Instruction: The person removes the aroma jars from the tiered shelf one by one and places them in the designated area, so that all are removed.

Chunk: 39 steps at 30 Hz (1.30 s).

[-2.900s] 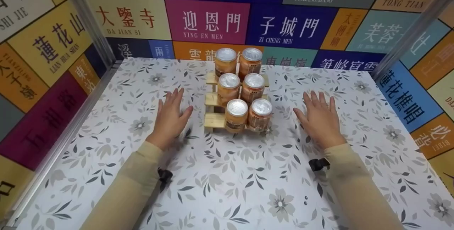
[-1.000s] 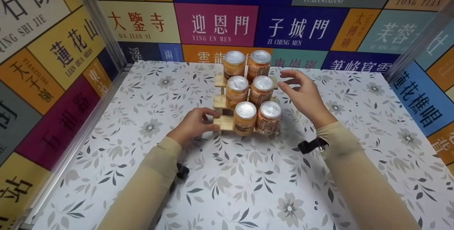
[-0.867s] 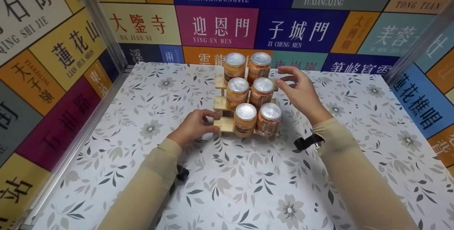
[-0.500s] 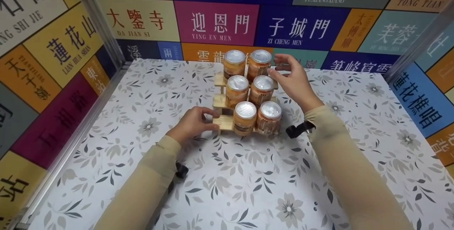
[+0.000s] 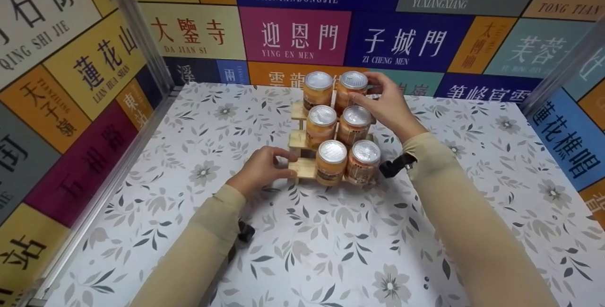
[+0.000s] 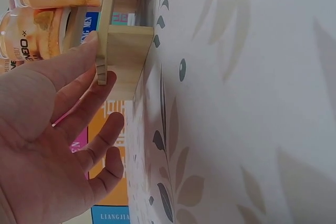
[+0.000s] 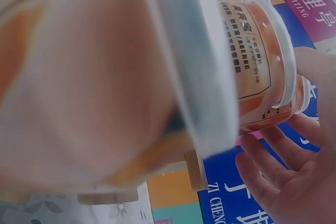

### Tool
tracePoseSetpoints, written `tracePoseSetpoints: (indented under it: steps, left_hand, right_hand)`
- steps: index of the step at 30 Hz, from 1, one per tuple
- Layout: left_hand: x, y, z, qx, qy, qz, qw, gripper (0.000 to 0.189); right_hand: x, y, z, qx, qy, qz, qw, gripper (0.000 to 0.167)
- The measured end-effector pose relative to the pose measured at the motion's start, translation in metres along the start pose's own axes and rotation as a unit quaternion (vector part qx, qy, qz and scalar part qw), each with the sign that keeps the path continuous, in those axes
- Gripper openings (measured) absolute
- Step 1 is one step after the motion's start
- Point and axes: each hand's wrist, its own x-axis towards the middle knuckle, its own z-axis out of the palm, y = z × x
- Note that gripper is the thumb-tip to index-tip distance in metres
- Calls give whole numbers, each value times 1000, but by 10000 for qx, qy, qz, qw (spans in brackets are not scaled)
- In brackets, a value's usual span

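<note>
Six jars (image 5: 321, 129) crowd the rack (image 5: 298, 138), left grip (image 5: 260, 167) pinching its bottom step (image 5: 307, 169), right grip (image 5: 392, 106) round the back-right jar (image 5: 348, 86), so a sideways tug might clip the others

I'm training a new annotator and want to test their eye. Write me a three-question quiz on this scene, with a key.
1. How many jars stand on the wooden rack?
2. True or false: the left hand touches the rack's lowest step.
3. Which jar is the right hand at?
A) front left jar
B) middle left jar
C) back right jar

Key: 1. Six; 2. True; 3. C
</note>
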Motion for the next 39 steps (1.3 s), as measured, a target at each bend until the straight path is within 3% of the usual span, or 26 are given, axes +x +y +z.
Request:
tracePoseSetpoints:
  steps: [6,16,27,33,39]
  left_hand:
    - [-1,0,-1,34,40,-56,10000,38]
    - [2,4,1,-31,29,-37,10000,38]
    - [0,-3,0,59,81,169,9998,36]
    - [0,-2,0,-66,48,98,9999,36]
    - [-2,1,0,-48,47,54,10000,36]
  right_hand:
    - [4,-1,3,192,55,66,9998,68]
    - [-1,11,-6,875,666,176,9938,59]
    - [-11,16,-23,1012,1155,58,9881,57]
    - [-17,18,-35,1104,1384,-10,9842,54]
    - [-26,24,-45,1218,1573,253,9797,55]
